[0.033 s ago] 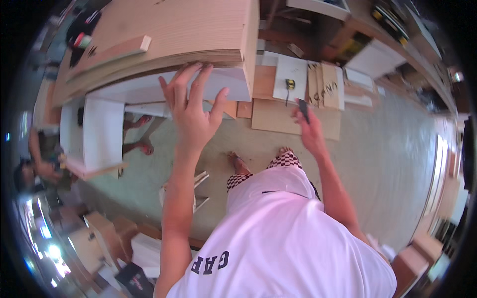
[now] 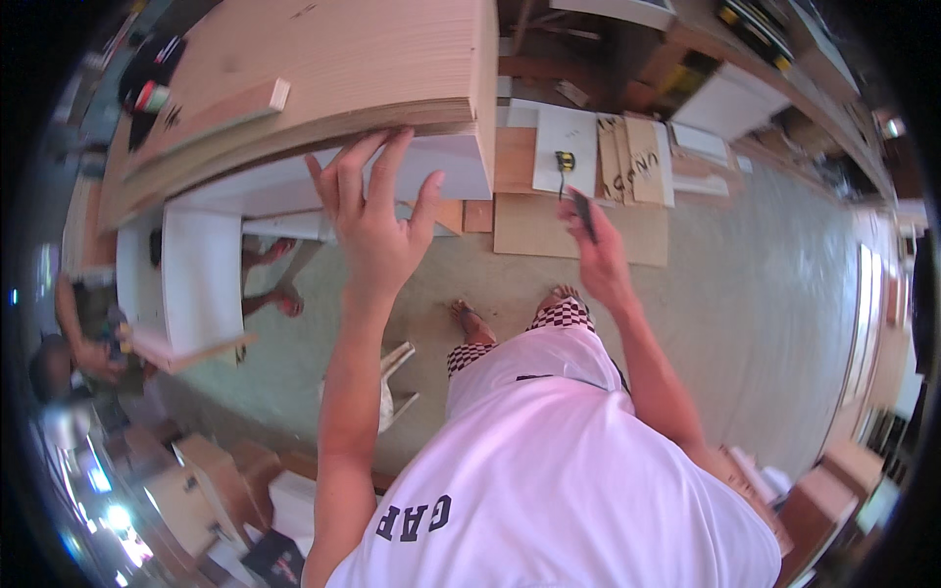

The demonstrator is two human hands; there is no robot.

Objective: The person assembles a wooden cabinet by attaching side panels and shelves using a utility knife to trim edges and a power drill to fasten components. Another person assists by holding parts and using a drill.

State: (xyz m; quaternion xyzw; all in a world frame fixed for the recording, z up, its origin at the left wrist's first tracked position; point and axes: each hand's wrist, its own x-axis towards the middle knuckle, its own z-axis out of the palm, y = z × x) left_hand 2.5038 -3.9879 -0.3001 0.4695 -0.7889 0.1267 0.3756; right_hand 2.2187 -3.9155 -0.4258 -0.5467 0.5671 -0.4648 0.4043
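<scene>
A person in a white T-shirt [image 2: 549, 480] and checkered shorts [image 2: 567, 316] stood on a smooth gray floor [image 2: 755, 314] beside a large wood-topped cabinet [image 2: 333, 64], which filled the upper left of the scene. The left hand [image 2: 377, 216] was open, fingers spread and thumb held well apart, its fingertips meeting the layered edge of the cabinet's top above a white panel; it grasped nothing. The right hand [image 2: 603, 255] was closed around a slim black object [image 2: 583, 213], which jutted from the fist toward the stacked boards beyond; its exact kind could not be told.

Near that hand, a yellow-and-black tape measure [image 2: 565, 162] rested on a white board [image 2: 549, 125]. Brown cardboard pieces [image 2: 642, 147] with dark lettering lay just to its right, and a broad tan sheet [image 2: 578, 233] lay on the near side of the pile. On the cabinet's top, a narrow wooden strip [image 2: 211, 122] lay close to the edge, left of the left hand. A white-walled box [image 2: 203, 269] stood lower on the left, beside a co-worker's bare arm [image 2: 69, 309] at the rim of the view. A pale stool [image 2: 390, 387], partly hidden by the left forearm, stood on the floor.
</scene>
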